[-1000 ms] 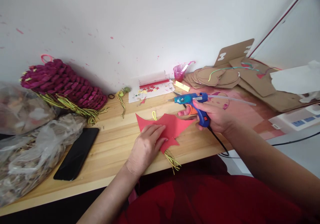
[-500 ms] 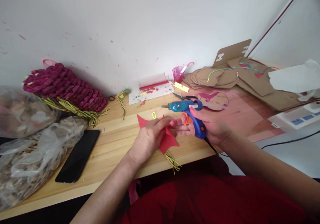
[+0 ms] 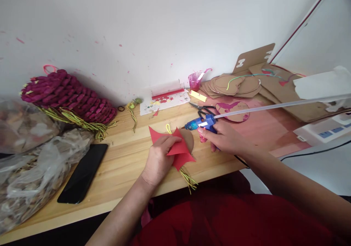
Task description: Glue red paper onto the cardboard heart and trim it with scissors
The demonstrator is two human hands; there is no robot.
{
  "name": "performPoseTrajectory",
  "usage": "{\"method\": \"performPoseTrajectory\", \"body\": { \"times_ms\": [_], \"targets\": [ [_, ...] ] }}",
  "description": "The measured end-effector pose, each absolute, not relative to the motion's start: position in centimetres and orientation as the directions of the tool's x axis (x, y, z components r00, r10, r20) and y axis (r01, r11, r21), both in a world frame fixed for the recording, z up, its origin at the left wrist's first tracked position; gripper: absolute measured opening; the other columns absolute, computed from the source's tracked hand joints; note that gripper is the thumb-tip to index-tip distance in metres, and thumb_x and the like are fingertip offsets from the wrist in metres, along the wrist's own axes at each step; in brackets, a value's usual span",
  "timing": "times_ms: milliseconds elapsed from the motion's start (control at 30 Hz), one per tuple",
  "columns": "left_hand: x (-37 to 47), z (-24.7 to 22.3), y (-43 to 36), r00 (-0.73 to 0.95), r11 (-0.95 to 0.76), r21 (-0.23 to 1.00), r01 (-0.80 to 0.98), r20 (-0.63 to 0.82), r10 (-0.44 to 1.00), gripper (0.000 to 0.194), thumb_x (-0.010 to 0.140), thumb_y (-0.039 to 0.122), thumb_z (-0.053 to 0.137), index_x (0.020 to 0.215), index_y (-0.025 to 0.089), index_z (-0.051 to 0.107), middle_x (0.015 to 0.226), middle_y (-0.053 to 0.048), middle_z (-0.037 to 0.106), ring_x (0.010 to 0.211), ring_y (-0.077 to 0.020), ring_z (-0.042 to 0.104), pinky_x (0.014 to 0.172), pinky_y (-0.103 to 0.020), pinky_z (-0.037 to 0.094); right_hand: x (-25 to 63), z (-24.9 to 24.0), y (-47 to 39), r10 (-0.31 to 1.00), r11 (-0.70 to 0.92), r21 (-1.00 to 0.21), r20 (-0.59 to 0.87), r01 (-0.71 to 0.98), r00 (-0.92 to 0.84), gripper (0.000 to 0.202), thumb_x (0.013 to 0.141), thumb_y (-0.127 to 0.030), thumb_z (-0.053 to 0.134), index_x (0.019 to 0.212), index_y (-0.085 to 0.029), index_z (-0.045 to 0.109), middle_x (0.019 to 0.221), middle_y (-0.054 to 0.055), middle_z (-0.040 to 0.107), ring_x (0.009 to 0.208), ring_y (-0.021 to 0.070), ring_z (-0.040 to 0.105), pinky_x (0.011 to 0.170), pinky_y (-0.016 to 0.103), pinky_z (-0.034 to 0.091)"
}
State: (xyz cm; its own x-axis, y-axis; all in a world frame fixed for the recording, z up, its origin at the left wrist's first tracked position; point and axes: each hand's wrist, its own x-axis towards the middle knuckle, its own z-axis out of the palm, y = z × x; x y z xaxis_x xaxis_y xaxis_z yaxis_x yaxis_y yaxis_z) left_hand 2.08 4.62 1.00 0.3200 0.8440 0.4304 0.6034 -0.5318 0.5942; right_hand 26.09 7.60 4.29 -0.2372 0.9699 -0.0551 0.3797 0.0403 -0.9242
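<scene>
My left hand (image 3: 161, 154) pinches the edge of a red paper piece (image 3: 183, 161) with pointed corners and folds part of it back. Under the paper a round brown cardboard piece (image 3: 189, 141) shows on its right side. A yellow cord loop (image 3: 168, 129) sticks out at the top, and a yellow-green cord tassel (image 3: 188, 178) hangs out below. My right hand (image 3: 223, 138) is wrapped round a blue glue gun (image 3: 201, 123), its nozzle close to the cardboard's upper edge. A long clear glue stick (image 3: 274, 107) extends from the gun's rear.
Scissors (image 3: 205, 109) and a painted cardboard disc (image 3: 237, 111) lie behind the gun. A pink cup (image 3: 194, 80) and cardboard cutouts (image 3: 225, 84) are at the back. On the left are a phone (image 3: 83, 173), a plastic bag (image 3: 44, 176) and a bundle of purple strung pieces (image 3: 68, 96).
The glue gun has turned and lowered towards the cardboard, and its long glue stick now shows. My right fingers have left the red paper. My left hand has folded the paper back, baring the cardboard.
</scene>
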Motion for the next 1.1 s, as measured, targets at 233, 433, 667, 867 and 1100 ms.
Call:
{"method": "performPoseTrajectory", "body": {
  "times_ms": [233, 433, 667, 867, 1100],
  "targets": [
    [1.7, 0.1, 4.5, 0.301, -0.529, 0.608, 0.592, 0.441, 0.845, 0.037, 0.080, -0.001, 0.057, 0.108, 0.020, 0.069, 0.108, -0.007, 0.074, 0.099, -0.0200, 0.069, 0.087, -0.034, 0.057, 25.7, 4.9, 8.0, 0.961, 0.182, -0.823, 0.032, 0.538, -0.276, 0.032, 0.087, -0.045, 0.062, 0.066, -0.022, 0.058, 0.054, 0.000, 0.055, 0.057, 0.0166, 0.055, 0.056, 0.030, 0.040],
    [1.7, -0.1, 4.6, 0.302, -0.532, 0.594, 0.603, 0.447, 0.842, 0.038, 0.080, -0.002, 0.056, 0.108, 0.020, 0.069, 0.107, -0.006, 0.074, 0.098, -0.0196, 0.069, 0.087, -0.033, 0.056, 25.4, 5.3, 8.1, 0.955, 0.202, -0.665, -0.031, 0.719, -0.296, 0.038, 0.093, -0.047, 0.051, 0.064, -0.022, 0.049, 0.055, 0.000, 0.054, 0.058, 0.0163, 0.054, 0.060, 0.031, 0.036],
    [1.7, 0.1, 4.5, 0.325, -0.553, 0.574, 0.604, 0.456, 0.829, 0.039, 0.079, -0.002, 0.055, 0.108, 0.020, 0.068, 0.107, -0.007, 0.073, 0.098, -0.0204, 0.069, 0.086, -0.034, 0.057, 25.3, 4.8, 8.3, 0.954, 0.227, -0.644, -0.002, 0.730, -0.299, 0.033, 0.093, -0.046, 0.051, 0.072, -0.021, 0.049, 0.060, 0.000, 0.056, 0.058, 0.0157, 0.052, 0.060, 0.031, 0.034],
    [1.6, -0.1, 4.6, 0.334, -0.561, 0.558, 0.612, 0.460, 0.823, 0.038, 0.080, -0.002, 0.055, 0.109, 0.020, 0.067, 0.107, -0.007, 0.073, 0.098, -0.0204, 0.068, 0.085, -0.034, 0.057, 25.2, 5.0, 8.2, 0.948, 0.262, -0.615, 0.021, 0.743, -0.317, 0.031, 0.093, -0.045, 0.050, 0.073, -0.022, 0.048, 0.062, 0.000, 0.057, 0.061, 0.0159, 0.052, 0.062, 0.031, 0.033],
    [1.6, -0.1, 4.6, 0.346, -0.575, 0.549, 0.607, 0.468, 0.813, 0.036, 0.082, 0.000, 0.055, 0.109, 0.019, 0.067, 0.106, -0.008, 0.073, 0.096, -0.0208, 0.069, 0.084, -0.034, 0.057, 25.3, 5.2, 8.1, 0.949, 0.263, -0.596, 0.018, 0.759, -0.315, 0.032, 0.093, -0.045, 0.050, 0.070, -0.022, 0.046, 0.062, 0.001, 0.056, 0.063, 0.0168, 0.052, 0.063, 0.032, 0.034]
  ]
}}
